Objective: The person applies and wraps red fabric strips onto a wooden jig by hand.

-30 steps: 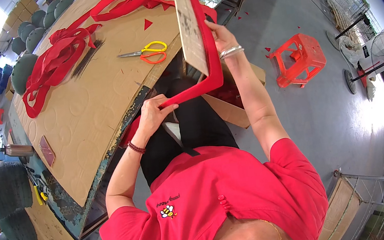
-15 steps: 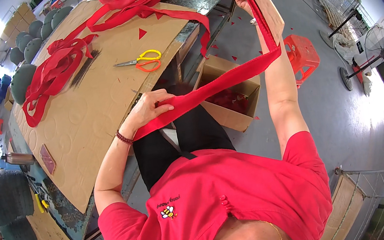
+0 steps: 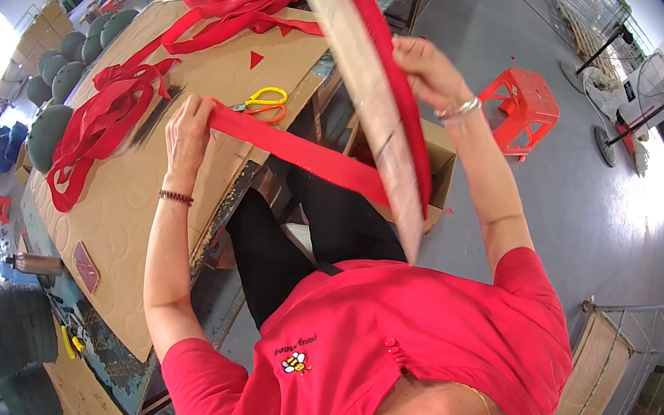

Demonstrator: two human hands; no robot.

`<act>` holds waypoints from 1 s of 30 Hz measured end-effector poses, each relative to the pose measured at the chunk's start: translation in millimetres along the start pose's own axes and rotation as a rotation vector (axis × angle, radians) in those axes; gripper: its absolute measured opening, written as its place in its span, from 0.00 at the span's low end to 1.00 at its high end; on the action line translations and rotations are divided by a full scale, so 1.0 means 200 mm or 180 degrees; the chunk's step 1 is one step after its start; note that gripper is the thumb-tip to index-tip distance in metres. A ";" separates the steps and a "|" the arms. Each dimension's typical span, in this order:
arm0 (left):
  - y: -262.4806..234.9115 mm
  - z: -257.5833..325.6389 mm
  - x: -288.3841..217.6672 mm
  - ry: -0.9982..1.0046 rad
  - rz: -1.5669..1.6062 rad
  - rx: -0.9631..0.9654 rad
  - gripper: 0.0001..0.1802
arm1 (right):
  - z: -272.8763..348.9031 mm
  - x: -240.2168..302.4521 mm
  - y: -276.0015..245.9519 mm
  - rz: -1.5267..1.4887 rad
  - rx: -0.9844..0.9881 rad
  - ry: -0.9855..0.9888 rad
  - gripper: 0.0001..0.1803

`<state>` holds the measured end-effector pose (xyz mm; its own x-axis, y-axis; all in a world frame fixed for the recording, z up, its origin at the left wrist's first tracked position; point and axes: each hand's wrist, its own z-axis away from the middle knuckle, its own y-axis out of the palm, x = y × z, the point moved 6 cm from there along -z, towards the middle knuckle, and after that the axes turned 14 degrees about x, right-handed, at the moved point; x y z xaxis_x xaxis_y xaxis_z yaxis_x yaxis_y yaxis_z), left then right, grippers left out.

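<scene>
My left hand, raised over the table edge, pinches one end of a red fabric strip. The strip slants down to the right, pulled fairly straight, and its far end passes behind a long pale board-like piece. Red fabric runs along that piece's right edge. Closed on this edge is my right hand, with a bracelet at the wrist. The pale piece stands steeply in front of me and is slightly blurred; its top runs out of view. Scissors with yellow and orange handles lie just beyond my left hand.
Loose heaps of red strip lie on the cardboard-covered table. An open cardboard box sits on the floor by my legs, near a red stool. Dark green rounded pieces and a bottle are at left; fans stand right.
My left hand has lifted forward and left with the strip. The right hand has come lower, and the pale piece has swung left and nearer, now partly covering the box.
</scene>
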<state>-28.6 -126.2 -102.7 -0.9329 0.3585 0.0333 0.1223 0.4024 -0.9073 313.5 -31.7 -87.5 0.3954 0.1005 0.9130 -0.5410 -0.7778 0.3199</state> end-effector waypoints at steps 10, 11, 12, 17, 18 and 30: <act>-0.12 -0.09 0.08 0.0120 0.0193 -0.0844 0.11 | 0.00 -0.58 0.37 0.0466 0.0650 0.0616 0.06; -0.12 -0.07 0.02 0.0492 -0.0047 -0.0886 0.15 | -0.01 -0.63 0.39 0.0569 0.0615 0.0731 0.06; -0.14 -0.07 0.01 0.0607 0.0050 -0.1001 0.21 | -0.02 -0.69 0.38 0.0719 0.0454 0.0990 0.06; -0.16 -0.02 -0.05 0.0494 0.0199 -0.1330 0.22 | 0.03 -0.75 0.44 0.0449 0.0687 0.0907 0.06; -0.15 -0.03 -0.06 0.0451 0.0165 -0.1248 0.22 | 0.04 -0.77 0.45 0.0362 0.0701 0.0942 0.07; -0.20 -0.20 0.10 0.0442 0.0662 -0.0897 0.16 | 0.08 -0.69 0.48 0.0443 0.0526 0.0912 0.06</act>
<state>-39.2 -100.6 -49.6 -0.8259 0.5599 -0.0655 0.4106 0.5180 -0.7504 218.4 -130.4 -186.7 0.0894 0.1381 0.9864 -0.4385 -0.8837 0.1635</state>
